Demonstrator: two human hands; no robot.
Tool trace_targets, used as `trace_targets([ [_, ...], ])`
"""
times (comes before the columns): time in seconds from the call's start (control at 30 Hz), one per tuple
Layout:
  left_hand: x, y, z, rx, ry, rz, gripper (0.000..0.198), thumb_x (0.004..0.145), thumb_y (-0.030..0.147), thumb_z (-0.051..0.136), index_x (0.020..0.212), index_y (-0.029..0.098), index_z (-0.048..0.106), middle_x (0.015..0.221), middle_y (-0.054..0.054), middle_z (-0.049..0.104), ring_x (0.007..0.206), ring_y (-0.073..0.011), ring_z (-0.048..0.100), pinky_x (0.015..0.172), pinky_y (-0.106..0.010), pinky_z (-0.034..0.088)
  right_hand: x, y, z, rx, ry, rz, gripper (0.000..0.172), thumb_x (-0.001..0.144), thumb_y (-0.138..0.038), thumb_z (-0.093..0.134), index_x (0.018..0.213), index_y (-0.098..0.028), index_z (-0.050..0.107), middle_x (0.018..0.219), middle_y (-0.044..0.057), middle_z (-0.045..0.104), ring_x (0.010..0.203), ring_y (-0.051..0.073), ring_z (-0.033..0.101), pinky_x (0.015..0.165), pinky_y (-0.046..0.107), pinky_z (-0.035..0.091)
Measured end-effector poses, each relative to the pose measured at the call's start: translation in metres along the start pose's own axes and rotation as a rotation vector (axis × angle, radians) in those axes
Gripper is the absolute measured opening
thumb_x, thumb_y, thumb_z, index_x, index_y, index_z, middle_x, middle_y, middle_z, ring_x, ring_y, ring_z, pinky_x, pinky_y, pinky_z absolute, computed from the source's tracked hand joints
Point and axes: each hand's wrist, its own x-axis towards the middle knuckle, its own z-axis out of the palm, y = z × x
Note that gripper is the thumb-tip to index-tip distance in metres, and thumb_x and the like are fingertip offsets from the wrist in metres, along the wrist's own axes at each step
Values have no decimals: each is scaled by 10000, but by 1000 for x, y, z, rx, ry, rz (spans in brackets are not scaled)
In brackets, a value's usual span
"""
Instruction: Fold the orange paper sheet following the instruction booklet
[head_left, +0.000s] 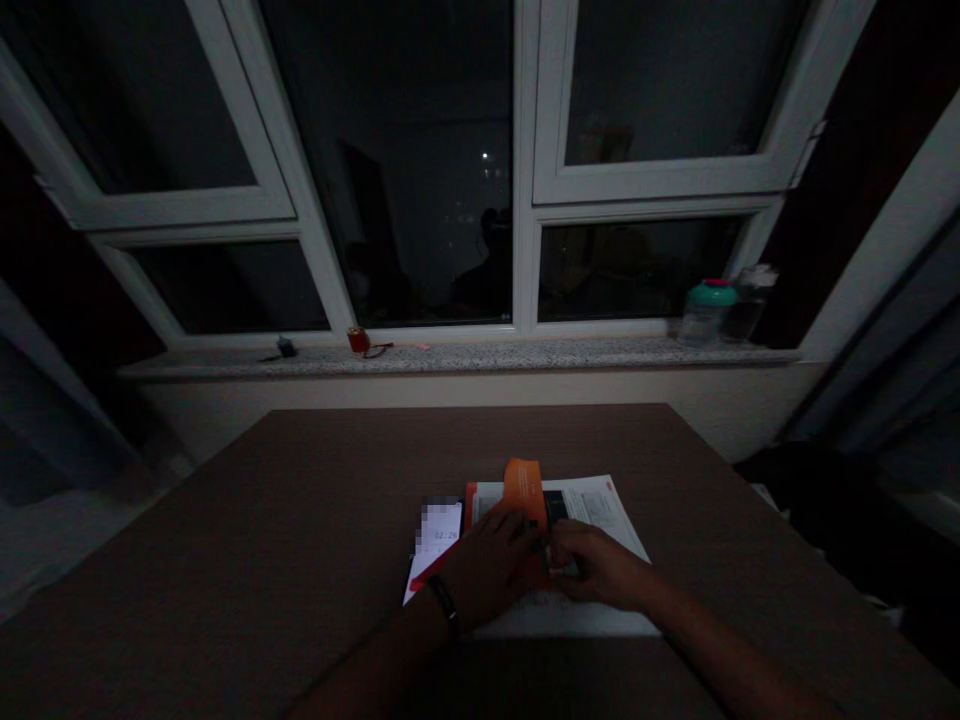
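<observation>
My left hand (487, 565) and my right hand (592, 565) meet low on a folded orange paper folder (523, 490) on a white printed sheet (600, 515). The left fingers lie over the folder. The right fingertips sit at its edge, next to a small black card (556, 506), though dim light hides what they pinch. Left of my left hand lies a phone (439, 535) with a lit screen, partly covered by a red strip. The brown table (225, 530) bears all of these.
A granite windowsill (450, 358) lies beyond the table, under a white-framed dark window (405, 170). On it stand a clear jar with a green lid (706, 312), a small red object (358, 340) and a small black object (286, 347). Dark fabric lies to the right.
</observation>
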Motion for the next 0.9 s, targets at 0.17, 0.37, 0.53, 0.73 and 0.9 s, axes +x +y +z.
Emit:
trace_targets([
  [0.17,-2,0,0,-10,20,32,542,926,393,659,1403,251,442,1438,-97,448,1342,-309,379,1108,-477,335,1,11,1,-28,168,110,169,750,-81,617,768,-209,510,822,-4,584,766,166,563,688,260,419],
  [0.37,1,4,-3,-3,10,67,323,949,320,631,1251,246,545,1263,-54,562,1203,-262,484,1025,-415,400,5,18,0,-66,261,157,154,782,-77,592,804,-214,525,839,1,580,791,173,563,714,275,430],
  [0.53,5,3,-6,1,-12,69,223,943,271,630,1154,223,581,1171,-45,595,1115,-255,528,939,-385,439,3,16,1,-58,213,115,173,773,-62,604,832,-213,546,903,19,611,872,188,587,785,297,447],
  [0.73,4,0,-3,-52,75,-5,186,930,190,604,1113,208,572,1154,-54,578,1079,-241,535,930,-365,443,4,9,-1,-100,193,121,178,769,-66,629,853,-212,573,897,18,619,882,196,590,785,300,447],
  [0.9,2,-8,6,-18,202,-219,368,925,206,606,1271,177,483,1246,-101,554,1146,-273,512,1012,-435,416,5,4,-2,-112,159,92,167,789,-72,629,865,-212,580,900,14,611,893,192,584,783,289,441],
])
